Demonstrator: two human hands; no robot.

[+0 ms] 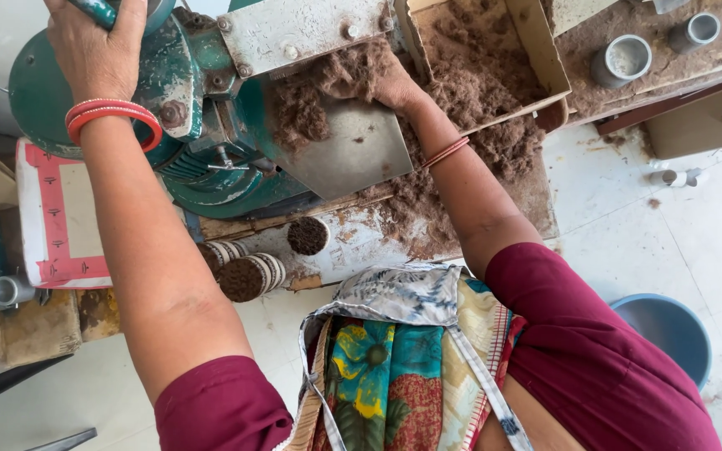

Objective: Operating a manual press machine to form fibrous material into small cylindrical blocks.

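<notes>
Floral cloth (394, 367) hangs at the person's front, nearest the lens, above two filled cups (248, 274) at the bench's (361, 242) near edge. Beyond it the left hand (98, 46) is closed round the green machine's (202, 125) handle (94, 10), while the right hand (378, 79) is curled over a clump of brown fibre (311, 104) on the metal chute (353, 146), beside the wooden tray (486, 58). Feeding probably goes best in small, loose pushes, fingers kept shy of the machine's mouth

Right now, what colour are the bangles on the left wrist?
Red, a stack of bangles on the left hand's wrist; seen in the head view.
</notes>
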